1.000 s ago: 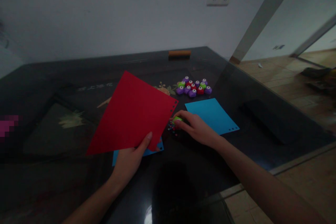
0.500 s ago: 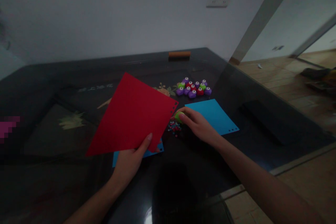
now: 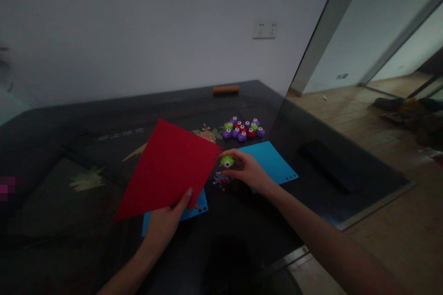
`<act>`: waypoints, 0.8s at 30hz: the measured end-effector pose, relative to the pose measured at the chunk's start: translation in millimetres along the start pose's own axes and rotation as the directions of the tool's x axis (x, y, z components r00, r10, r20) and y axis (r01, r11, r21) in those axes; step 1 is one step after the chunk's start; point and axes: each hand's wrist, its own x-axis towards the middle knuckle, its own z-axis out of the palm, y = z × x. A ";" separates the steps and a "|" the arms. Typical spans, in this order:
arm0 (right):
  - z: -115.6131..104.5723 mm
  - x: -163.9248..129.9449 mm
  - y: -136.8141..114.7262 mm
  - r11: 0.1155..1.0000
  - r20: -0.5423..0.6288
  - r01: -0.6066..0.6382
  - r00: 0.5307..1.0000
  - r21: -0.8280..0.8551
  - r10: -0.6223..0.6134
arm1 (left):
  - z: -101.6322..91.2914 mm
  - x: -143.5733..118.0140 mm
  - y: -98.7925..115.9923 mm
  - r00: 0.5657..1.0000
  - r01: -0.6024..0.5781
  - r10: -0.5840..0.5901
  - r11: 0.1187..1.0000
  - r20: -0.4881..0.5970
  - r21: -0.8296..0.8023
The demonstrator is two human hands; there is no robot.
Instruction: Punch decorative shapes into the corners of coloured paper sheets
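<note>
My left hand (image 3: 165, 221) pinches the near edge of a red paper sheet (image 3: 169, 168), held tilted above the dark glass table (image 3: 86, 147). Small punched holes line the sheet's right corner. My right hand (image 3: 247, 170) grips a small green hole punch (image 3: 227, 162) just off that corner, lifted slightly over a scatter of tiny paper dots (image 3: 219, 179). A blue sheet (image 3: 273, 161) lies flat under and beyond my right hand. Another blue sheet (image 3: 194, 207) shows beneath the red one.
A cluster of several purple, red and green punches (image 3: 242, 129) sits behind the blue sheet. An orange block (image 3: 225, 89) lies at the table's far edge. A dark flat object (image 3: 330, 166) rests at the right. Wooden floor lies beyond the table's right edge.
My right hand has lifted the green punch off the table and brought it up beside the red sheet's holed corner. The camera view has tilted up and shifted.
</note>
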 end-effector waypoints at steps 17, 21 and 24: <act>-16.2 18.1 4.4 0.982 -0.273 0.106 0.951 -0.159 -0.147 | 4.5 9.7 -3.4 0.993 0.050 -0.014 0.945 0.113 -0.324; -43.3 43.1 -1.7 0.941 -0.321 0.113 0.921 -0.319 -0.219 | 6.3 11.8 -7.2 0.995 0.062 -0.021 0.903 0.100 -0.425; -74.6 66.5 -8.0 0.819 -0.410 -0.044 0.880 -0.572 -0.239 | 4.9 9.9 -5.3 0.994 0.077 -0.034 0.885 0.102 -0.459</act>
